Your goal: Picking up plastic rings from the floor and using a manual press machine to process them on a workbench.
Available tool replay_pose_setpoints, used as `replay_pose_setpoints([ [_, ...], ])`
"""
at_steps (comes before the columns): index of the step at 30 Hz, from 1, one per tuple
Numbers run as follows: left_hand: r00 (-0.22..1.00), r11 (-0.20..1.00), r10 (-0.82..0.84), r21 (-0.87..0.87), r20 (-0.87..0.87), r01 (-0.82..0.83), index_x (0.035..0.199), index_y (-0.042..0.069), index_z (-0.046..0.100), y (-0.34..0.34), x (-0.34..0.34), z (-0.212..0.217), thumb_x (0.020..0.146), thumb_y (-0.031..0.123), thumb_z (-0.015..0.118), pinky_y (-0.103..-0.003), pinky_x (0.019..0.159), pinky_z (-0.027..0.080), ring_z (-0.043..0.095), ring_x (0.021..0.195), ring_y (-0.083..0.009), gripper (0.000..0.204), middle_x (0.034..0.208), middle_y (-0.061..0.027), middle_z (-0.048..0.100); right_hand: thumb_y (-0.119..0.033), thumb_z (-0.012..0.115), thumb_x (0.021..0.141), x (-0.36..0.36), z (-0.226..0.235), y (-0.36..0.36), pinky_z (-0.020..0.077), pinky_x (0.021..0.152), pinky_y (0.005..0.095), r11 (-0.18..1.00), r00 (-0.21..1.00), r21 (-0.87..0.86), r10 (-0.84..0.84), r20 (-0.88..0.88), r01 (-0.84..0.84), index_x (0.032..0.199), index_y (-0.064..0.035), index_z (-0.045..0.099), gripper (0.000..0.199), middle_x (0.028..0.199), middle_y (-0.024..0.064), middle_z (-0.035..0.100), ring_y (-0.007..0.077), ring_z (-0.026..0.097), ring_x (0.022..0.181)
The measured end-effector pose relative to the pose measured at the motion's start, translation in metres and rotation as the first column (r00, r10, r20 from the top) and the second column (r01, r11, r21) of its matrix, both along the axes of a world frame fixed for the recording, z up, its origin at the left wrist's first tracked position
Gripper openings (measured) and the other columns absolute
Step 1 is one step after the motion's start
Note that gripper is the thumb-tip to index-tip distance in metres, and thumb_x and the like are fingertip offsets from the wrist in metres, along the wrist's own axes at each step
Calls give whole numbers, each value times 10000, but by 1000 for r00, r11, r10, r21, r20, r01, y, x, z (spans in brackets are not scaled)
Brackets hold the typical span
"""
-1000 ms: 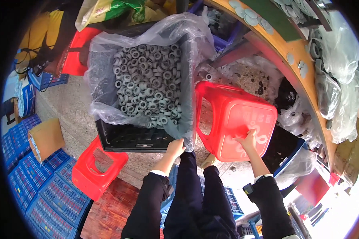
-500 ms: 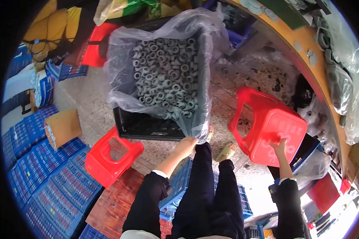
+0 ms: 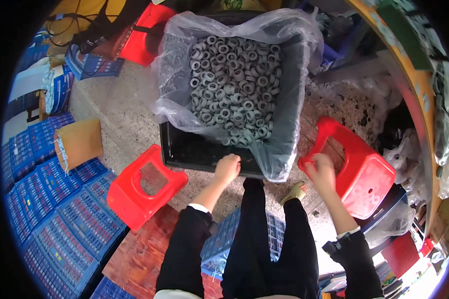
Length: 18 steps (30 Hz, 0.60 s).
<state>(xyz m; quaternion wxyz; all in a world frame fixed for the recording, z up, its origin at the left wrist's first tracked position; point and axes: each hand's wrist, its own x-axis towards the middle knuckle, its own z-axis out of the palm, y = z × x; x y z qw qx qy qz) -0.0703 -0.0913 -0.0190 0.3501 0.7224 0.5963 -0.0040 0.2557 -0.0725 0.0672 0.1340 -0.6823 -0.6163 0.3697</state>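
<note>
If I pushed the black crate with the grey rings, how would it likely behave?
The black crate would probably feel heavy, given the many grey rings piled inside. Those rings look loose, so they may shift when jolted. Its translucent plastic liner seems floppy, hanging in creases over the edges.

Bright daylight noted, seemingly admitted from 4 o'clock; floor (image 3: 323, 231) washed out to white there. Deeper shade cast toward 2 o'clock, beneath the counter (image 3: 413, 72). Pale sheen returned by plastic liner (image 3: 279, 162). Grey rings (image 3: 234, 84) sharply rendered; right hand (image 3: 324, 172) blurred. Counter edge bowed from 1 to 3 o'clock; corners swallowed by black.
</note>
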Motion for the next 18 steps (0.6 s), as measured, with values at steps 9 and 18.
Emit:
replay_pose_setpoints([
  [9, 571, 745, -664, -359, -483, 562, 998, 217, 647, 85, -106, -149, 831, 212, 491, -455, 888, 340, 323, 1219, -280, 228, 1256, -37, 440, -231, 567, 758, -198, -206, 47, 378, 879, 402, 507, 634, -554, 772, -50, -661, 1103, -157, 572, 353, 1153, 115, 476, 273, 439, 1102],
  [18, 450, 585, -810, -463, -376, 666, 1033, 154, 616, 101, -98, -249, 867, 230, 446, -397, 844, 369, 338, 1193, -254, 249, 1142, 35, 481, -188, 485, 844, -232, -363, 52, 339, 860, 492, -242, -318, -449, 943, 101, -860, 1320, -292, 329, 511, 1414, -79, 201, 258, 357, 1206],
])
